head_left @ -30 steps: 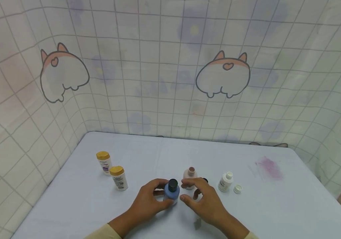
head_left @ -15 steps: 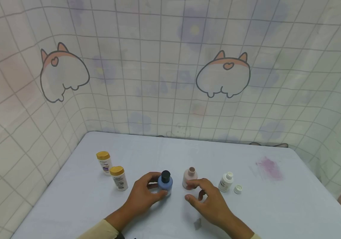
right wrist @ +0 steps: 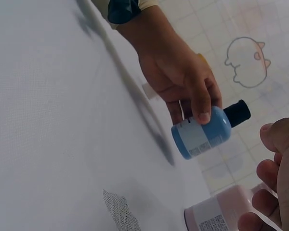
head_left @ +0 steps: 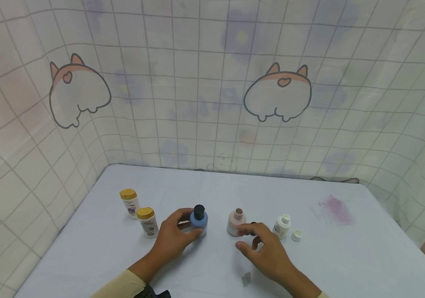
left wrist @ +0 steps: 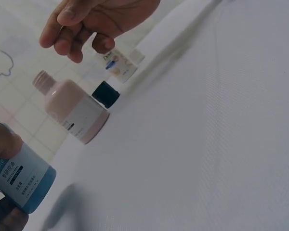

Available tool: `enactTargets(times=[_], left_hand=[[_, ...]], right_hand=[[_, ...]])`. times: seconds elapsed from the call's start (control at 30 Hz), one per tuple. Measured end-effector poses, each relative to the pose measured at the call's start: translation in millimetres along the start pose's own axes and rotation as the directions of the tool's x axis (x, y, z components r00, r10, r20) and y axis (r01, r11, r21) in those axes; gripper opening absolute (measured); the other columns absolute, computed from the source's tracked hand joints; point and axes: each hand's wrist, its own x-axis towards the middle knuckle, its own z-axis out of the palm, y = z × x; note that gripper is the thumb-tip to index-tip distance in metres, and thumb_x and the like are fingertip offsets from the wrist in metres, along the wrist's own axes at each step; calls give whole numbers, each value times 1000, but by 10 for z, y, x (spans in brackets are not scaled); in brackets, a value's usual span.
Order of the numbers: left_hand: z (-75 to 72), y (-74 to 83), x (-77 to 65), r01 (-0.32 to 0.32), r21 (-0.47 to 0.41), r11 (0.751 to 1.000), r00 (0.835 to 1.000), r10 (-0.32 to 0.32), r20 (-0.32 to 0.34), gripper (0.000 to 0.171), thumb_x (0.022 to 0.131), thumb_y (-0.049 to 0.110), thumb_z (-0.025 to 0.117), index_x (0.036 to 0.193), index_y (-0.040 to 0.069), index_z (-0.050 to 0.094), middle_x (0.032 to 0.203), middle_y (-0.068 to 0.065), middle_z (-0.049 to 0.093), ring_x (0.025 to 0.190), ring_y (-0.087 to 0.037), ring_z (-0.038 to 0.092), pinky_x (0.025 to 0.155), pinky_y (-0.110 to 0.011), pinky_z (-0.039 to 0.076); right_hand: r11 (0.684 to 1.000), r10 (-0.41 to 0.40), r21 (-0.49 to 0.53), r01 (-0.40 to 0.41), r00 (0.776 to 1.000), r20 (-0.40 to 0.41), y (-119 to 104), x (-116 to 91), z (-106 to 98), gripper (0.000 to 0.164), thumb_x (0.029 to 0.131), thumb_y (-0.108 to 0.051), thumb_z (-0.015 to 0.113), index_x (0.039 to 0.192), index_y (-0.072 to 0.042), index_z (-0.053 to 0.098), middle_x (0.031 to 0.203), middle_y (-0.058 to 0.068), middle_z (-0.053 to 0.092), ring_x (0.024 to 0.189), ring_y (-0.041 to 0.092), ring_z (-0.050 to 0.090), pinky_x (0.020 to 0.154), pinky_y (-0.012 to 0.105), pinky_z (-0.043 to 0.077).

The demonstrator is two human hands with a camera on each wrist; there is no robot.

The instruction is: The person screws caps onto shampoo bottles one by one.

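Note:
My left hand grips a blue bottle with a black cap, thumb on the near side and fingers behind. In the right wrist view the bottle's shadow falls apart from its base. A pale pink bottle stands uncapped to its right, its neck bare. Fingers loosely bent and holding nothing, my right hand hovers just in front of the pink bottle, overlapping its lower edge in the head view. A loose black cap lies beside the pink bottle, mostly hidden behind the right hand in the head view.
Two white bottles with gold caps, one farther back and one nearer, stand at the left. A small uncapped white bottle stands right, its white cap beside it. A patterned curtain backs the white-covered table.
My left hand has carried the blue bottle left and farther back, away from the pink one. My right hand has drifted a little to the right, with its fingers still bent.

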Motion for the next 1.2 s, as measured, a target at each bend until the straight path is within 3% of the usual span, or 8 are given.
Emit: enactTargets(times=[0.2,0.47,0.9,1.2], left_hand=[[14,-48,24,21,-1,1000,998,-21,-65,56,71,20,84,120,17,57,116,1,58,108,-14,57,85,-23,49],[19,-159,73,-14,-2,1000,991,14,-133,56,68,12,85,117,12,58,115,0,58,107,-17,57,85,-24,50],[16,-179,76,6,0,1000,988,-6,-151,55,70,11,84,118,9,56,116,-3,58,108,-17,57,84,-22,49],[23,-217,70,19,13,1000,990,-17,-138,59,71,15,83,122,12,54,119,-3,57,109,-17,58,85,-22,49]], right_hand=[[998,-52,22,53,998,-40,50,-6,-14,37,82,-32,73,117,-27,59,104,-14,62,90,12,56,65,24,50],[999,-1,47,3,1000,-31,66,-19,-49,36,82,-33,73,115,-24,60,105,-13,62,93,19,57,66,25,50],[998,-1,62,3,1000,-26,78,-24,-67,37,83,-33,71,114,-18,61,106,-5,65,86,17,57,65,27,50],[999,29,47,-26,998,-51,86,-29,-83,36,82,-31,73,113,-20,61,102,-12,64,89,15,56,64,26,51]])
